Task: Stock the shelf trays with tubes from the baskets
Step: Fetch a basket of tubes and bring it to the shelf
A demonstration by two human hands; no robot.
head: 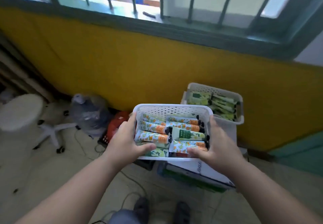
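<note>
I hold a white perforated basket (172, 109) in front of me with both hands. My left hand (126, 139) grips its left rim, thumb lying inside over the tubes. My right hand (215, 142) grips the right rim, thumb inside too. The basket is filled with several orange-flowered tubes (152, 135) with black caps, plus a green-and-white tube (187, 134). A second white basket (239, 99) stands behind on the right, holding several green tubes (221, 104). No shelf tray is in view.
A yellow wall (139, 69) with a barred window above faces me. On the floor at the left are a white swivel stool (22, 111), a water jug (90, 111) and a red crate (115, 127). Boxes (197, 173) lie under the baskets, cables cross the floor.
</note>
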